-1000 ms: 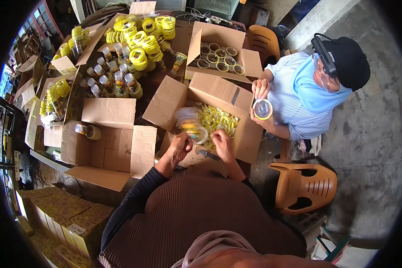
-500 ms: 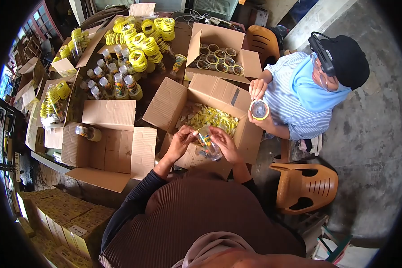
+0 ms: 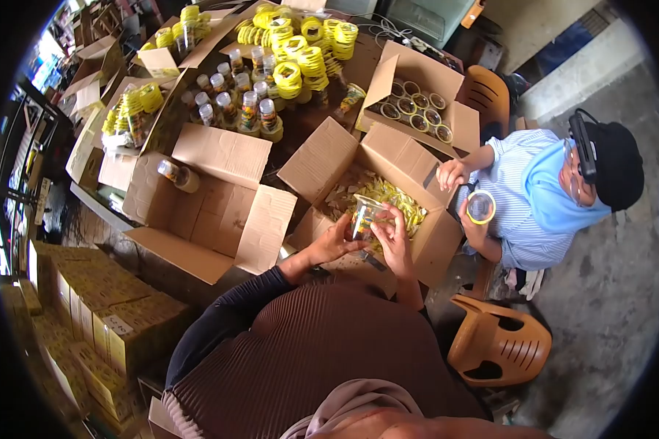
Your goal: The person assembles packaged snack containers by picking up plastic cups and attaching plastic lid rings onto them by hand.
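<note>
In front of my body I hold a clear plastic jar (image 3: 367, 212) with a coloured label, its open rim tilted upward. My left hand (image 3: 332, 241) is wrapped round its left side and base. The fingers of my right hand (image 3: 394, 247) grip the jar from the right. Just beyond it stands an open cardboard box (image 3: 397, 148), with small yellow packets (image 3: 399, 197) spread across its bottom. To the left, another open box (image 3: 216, 219) contains a jar (image 3: 177, 175) lying on its side near the far corner.
Yellow ring-shaped lids (image 3: 311, 62) and several stacks of clear jars (image 3: 247, 106) cover the back of the table. A box of filled jars (image 3: 417, 110) sits at back right. A co-worker (image 3: 520, 190) holds a yellow-rimmed jar (image 3: 481, 207). An orange chair (image 3: 509, 344) stands at my right.
The jar has been turned more upright, and both hands have shifted their grip round it. The view has swung, moving the table rightward. The co-worker's free hand has moved away from their jar.
</note>
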Action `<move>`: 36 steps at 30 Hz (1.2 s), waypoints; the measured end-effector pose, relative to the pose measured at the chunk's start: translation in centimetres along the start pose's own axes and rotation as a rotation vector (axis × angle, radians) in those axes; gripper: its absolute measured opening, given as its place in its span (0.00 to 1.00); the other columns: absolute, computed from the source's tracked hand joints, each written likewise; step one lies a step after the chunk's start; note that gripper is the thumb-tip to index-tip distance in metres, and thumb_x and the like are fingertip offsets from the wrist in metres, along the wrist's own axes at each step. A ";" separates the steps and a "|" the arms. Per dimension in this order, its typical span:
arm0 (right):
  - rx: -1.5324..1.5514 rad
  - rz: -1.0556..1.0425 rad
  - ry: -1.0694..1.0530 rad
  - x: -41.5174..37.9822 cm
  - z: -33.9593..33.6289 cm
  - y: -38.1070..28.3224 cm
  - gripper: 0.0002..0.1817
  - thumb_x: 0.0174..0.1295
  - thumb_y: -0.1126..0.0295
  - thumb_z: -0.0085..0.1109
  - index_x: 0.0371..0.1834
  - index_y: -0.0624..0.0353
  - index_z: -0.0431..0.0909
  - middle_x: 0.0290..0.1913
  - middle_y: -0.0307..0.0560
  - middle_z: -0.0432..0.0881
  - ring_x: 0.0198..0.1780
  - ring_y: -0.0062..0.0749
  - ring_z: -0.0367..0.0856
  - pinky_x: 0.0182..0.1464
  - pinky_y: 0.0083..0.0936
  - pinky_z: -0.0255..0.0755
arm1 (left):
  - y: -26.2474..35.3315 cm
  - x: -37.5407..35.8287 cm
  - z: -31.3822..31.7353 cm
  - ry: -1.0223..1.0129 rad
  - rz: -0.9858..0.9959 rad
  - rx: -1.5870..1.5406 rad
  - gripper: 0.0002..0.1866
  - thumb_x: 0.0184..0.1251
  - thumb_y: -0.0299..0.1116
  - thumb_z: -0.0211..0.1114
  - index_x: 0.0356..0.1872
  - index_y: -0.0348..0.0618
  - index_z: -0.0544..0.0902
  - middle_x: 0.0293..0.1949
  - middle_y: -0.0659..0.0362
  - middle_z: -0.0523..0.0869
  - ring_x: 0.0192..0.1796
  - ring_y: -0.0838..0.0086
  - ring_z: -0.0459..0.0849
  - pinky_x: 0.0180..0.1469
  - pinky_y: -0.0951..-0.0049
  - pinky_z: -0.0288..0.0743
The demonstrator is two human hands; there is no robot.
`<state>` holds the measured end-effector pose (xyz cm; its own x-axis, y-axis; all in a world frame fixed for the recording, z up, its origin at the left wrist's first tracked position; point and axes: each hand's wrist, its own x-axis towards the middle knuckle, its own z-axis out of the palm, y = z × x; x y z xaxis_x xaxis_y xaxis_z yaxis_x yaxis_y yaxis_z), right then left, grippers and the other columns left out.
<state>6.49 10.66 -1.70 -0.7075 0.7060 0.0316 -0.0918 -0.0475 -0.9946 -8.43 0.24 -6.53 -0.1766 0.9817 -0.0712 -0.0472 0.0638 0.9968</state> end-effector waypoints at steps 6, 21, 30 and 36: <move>-0.327 0.042 0.111 -0.3 -3.1 2.0 0.27 0.67 0.76 0.60 0.69 0.57 0.65 0.54 0.48 0.74 0.42 0.23 0.79 0.46 0.22 0.76 | -0.8 -0.7 -8.4 0.331 0.018 -0.065 0.29 0.64 0.31 0.71 0.58 0.39 0.62 0.44 0.53 0.83 0.40 0.72 0.84 0.41 0.71 0.81; -0.686 0.021 -0.044 -2.4 -4.1 4.7 0.16 0.64 0.76 0.62 0.55 0.61 0.76 0.50 0.47 0.80 0.41 0.29 0.82 0.44 0.25 0.80 | 7.5 -15.7 -34.9 1.441 -0.367 1.190 0.25 0.53 0.41 0.75 0.50 0.42 0.77 0.47 0.48 0.84 0.50 0.51 0.82 0.52 0.55 0.74; -0.727 0.109 -0.114 -3.2 -3.5 4.8 0.16 0.63 0.75 0.63 0.55 0.61 0.76 0.50 0.50 0.78 0.41 0.37 0.84 0.45 0.28 0.80 | 0.2 -12.5 -43.4 0.992 -0.499 1.376 0.26 0.50 0.33 0.76 0.53 0.43 0.80 0.50 0.48 0.83 0.54 0.51 0.80 0.56 0.54 0.74; -0.808 0.172 -0.170 -4.1 -3.1 4.6 0.15 0.64 0.70 0.60 0.53 0.61 0.77 0.49 0.52 0.78 0.45 0.42 0.84 0.47 0.33 0.76 | -4.9 -10.5 -43.6 1.009 -0.543 1.378 0.32 0.54 0.34 0.72 0.60 0.43 0.69 0.60 0.41 0.73 0.60 0.42 0.75 0.58 0.47 0.73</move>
<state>11.12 9.77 -6.69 -0.7672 0.6166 -0.1767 0.5111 0.4214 -0.7491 -49.19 -18.17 -12.18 -0.9189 0.3573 0.1670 0.3794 0.9165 0.1268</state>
